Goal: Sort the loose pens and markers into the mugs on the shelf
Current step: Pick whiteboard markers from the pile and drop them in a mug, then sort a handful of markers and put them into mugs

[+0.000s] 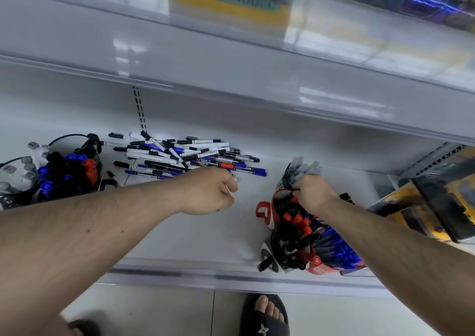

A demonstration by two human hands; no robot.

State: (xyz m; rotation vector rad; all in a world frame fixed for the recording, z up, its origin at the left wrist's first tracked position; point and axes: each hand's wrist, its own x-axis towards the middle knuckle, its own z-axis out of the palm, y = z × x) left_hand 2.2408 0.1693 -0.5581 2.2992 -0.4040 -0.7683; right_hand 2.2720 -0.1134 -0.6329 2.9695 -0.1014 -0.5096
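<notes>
A pile of loose pens and markers (pixel 187 155), white, black and blue with one red, lies at the back of the white shelf (pixel 200 240). My left hand (pixel 208 191) hovers at the pile's front edge, fingers curled, and a small white pen end shows at its fingertips. My right hand (pixel 313 194) grips a black marker (pixel 293 197) over a red mug (pixel 264 213) full of black and red-capped markers. Behind it stands a mug of grey-capped pens (pixel 305 168). At the left, a black mug (pixel 93 153) holds blue, black and red-capped markers.
More mugs with black markers (pixel 282 253) and blue pens (pixel 339 250) crowd the shelf's front right. Yellow boxes (pixel 424 207) stand at the far right. Grey-capped pens (pixel 23 171) sit at the far left. An upper shelf edge (pixel 231 88) overhangs. My sandalled foot (pixel 264 315) is below.
</notes>
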